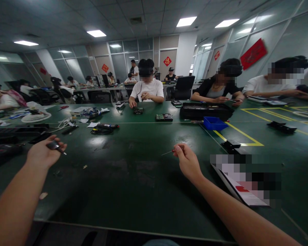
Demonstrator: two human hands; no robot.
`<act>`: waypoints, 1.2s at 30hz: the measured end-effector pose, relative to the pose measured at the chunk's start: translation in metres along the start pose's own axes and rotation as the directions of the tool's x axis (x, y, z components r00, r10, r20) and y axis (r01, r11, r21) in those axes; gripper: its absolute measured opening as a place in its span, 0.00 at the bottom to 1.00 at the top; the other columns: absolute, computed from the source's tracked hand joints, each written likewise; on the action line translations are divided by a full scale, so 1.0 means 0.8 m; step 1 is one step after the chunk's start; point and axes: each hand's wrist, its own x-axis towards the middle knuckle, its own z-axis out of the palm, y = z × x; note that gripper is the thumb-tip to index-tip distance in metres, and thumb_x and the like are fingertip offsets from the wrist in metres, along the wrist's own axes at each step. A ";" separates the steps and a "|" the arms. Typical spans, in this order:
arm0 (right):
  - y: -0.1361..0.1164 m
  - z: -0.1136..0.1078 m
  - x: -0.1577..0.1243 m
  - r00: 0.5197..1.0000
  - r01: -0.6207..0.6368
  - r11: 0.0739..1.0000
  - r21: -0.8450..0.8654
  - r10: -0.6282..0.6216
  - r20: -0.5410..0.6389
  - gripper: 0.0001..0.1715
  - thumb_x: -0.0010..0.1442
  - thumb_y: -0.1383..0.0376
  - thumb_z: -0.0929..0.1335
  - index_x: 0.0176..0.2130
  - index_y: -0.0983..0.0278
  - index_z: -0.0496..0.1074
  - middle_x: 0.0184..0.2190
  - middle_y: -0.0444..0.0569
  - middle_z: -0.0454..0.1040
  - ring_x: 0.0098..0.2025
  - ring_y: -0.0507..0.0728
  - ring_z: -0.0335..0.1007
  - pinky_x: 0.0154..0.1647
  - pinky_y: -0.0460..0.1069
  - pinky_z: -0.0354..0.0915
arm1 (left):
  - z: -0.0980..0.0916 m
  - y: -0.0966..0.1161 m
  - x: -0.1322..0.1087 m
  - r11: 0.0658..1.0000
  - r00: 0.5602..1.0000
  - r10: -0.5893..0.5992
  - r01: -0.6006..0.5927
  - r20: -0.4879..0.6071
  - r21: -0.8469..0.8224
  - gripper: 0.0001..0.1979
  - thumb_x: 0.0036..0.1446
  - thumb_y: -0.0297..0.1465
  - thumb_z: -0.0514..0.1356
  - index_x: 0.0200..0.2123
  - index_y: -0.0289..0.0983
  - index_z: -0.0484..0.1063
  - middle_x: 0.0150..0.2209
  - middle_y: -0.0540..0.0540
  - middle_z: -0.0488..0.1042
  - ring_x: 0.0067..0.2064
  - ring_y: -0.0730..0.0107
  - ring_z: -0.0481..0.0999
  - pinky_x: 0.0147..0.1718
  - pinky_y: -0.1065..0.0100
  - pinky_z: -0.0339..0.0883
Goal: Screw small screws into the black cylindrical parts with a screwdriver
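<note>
My left hand (45, 150) is raised above the table on the left, its fingers curled round a small dark cylindrical piece (53, 146). A thin pale tip sticks out of that piece towards the right; its exact kind I cannot make out. On the right, my right hand (187, 159) is closed round the handle of a thin screwdriver (167, 152). The metal shaft points left, a bit of red shows at the fingers, and most of the handle is hidden. The two hands are well apart, both over the green tabletop (113, 191).
Ahead lie a coiled black cable (102, 129), a circuit-board unit (164, 117), a blue bin (215, 123) and a long black housing (206, 111). A magazine-like item (242, 188) lies beside my right forearm. Across the table a co-worker (146, 89) handles another small unit.
</note>
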 end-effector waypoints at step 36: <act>-0.016 -0.009 -0.001 0.985 -0.048 0.997 -0.052 0.056 0.163 0.22 0.66 0.48 0.64 0.34 0.61 0.75 0.26 0.45 0.74 0.30 0.56 0.70 0.31 0.51 0.62 | 0.214 -0.178 -0.237 0.656 0.309 0.010 -0.720 0.951 0.226 0.17 0.57 0.23 0.63 0.51 0.39 0.74 0.52 0.43 0.75 0.54 0.58 0.73 0.58 0.56 0.64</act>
